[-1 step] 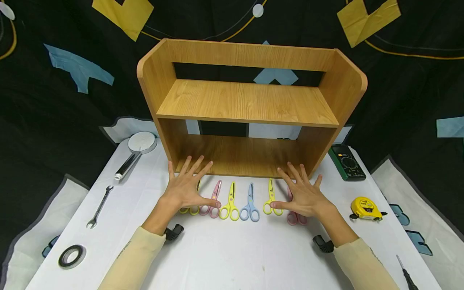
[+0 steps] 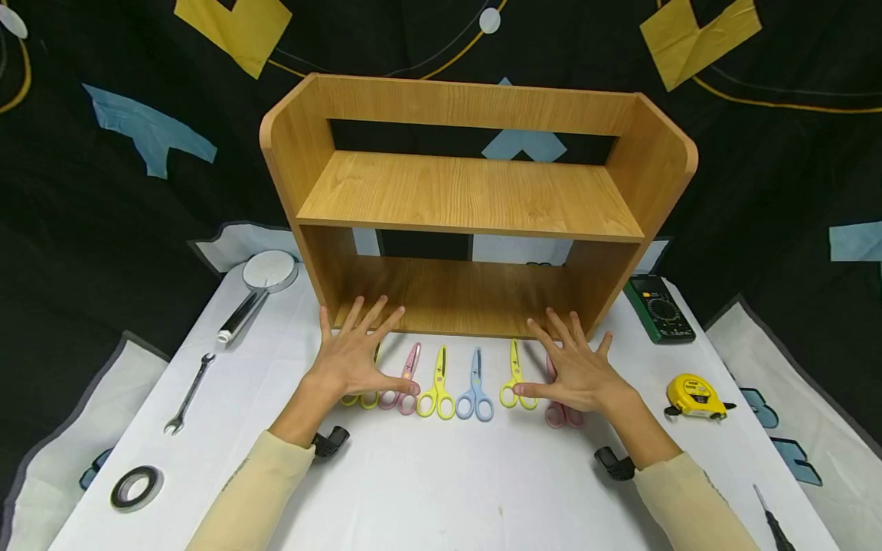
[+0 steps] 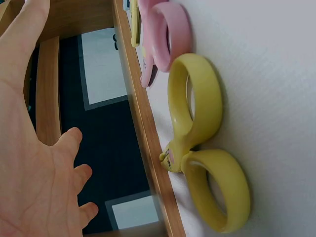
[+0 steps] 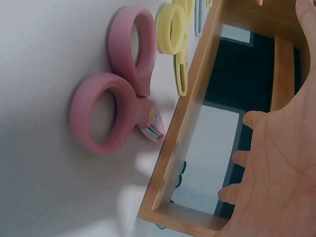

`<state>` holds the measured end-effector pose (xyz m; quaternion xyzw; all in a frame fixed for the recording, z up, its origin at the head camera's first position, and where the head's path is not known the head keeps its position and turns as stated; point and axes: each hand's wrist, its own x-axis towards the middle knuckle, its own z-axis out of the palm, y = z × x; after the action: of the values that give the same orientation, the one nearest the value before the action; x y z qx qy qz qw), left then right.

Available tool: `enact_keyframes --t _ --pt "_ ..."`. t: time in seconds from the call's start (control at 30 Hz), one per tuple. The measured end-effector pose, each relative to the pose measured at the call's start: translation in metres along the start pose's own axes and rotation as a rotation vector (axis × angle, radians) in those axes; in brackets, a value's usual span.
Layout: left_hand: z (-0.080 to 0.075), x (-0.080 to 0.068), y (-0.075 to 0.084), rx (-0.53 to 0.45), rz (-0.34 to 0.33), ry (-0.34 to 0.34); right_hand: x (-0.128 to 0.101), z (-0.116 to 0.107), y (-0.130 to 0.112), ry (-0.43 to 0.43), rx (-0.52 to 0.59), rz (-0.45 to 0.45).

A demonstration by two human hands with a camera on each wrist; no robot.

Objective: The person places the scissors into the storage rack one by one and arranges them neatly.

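A row of several scissors lies on the white table in front of a wooden shelf (image 2: 468, 195). My left hand (image 2: 353, 364) is spread palm down above the row's left end, holding nothing. Beneath it are yellow scissors (image 3: 197, 98), partly hidden in the head view, and pink scissors (image 2: 406, 383). Likewise my right hand (image 2: 582, 375) hovers with fingers spread over pink scissors (image 4: 102, 113) at the right end. Between the hands lie yellow scissors (image 2: 437, 386), blue scissors (image 2: 475, 390) and another yellow pair (image 2: 515, 371), blades toward the shelf.
On the left side of the table (image 2: 413, 490) are a magnifying glass (image 2: 269, 271), a wrench (image 2: 189, 394) and a tape roll (image 2: 120, 493). A multimeter (image 2: 659, 308), a yellow tape measure (image 2: 694, 396) and a screwdriver (image 2: 777, 528) lie along the right.
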<state>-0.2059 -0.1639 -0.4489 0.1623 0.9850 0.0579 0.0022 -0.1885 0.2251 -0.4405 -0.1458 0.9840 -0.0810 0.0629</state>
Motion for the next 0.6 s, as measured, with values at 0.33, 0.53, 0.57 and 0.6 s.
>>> enact_keyframes --t 0.33,0.53,0.57,0.6 --pt "-0.0006 -0.0004 0.0000 -0.003 -0.004 -0.006 0.0000 -0.0021 0.0031 0.001 0.014 -0.012" --pt "-0.0039 -0.0018 -0.0013 0.000 -0.010 -0.005 -0.0011 -0.0023 0.0043 0.004 0.010 -0.010" --pt "-0.0044 -0.0023 -0.0022 -0.003 -0.010 0.002 -0.0018 -0.0024 0.0046 0.005 0.008 -0.007" --pt "-0.0051 -0.0031 -0.0033 -0.010 -0.008 0.011 -0.0027 -0.0023 0.0051 0.009 0.006 -0.005"
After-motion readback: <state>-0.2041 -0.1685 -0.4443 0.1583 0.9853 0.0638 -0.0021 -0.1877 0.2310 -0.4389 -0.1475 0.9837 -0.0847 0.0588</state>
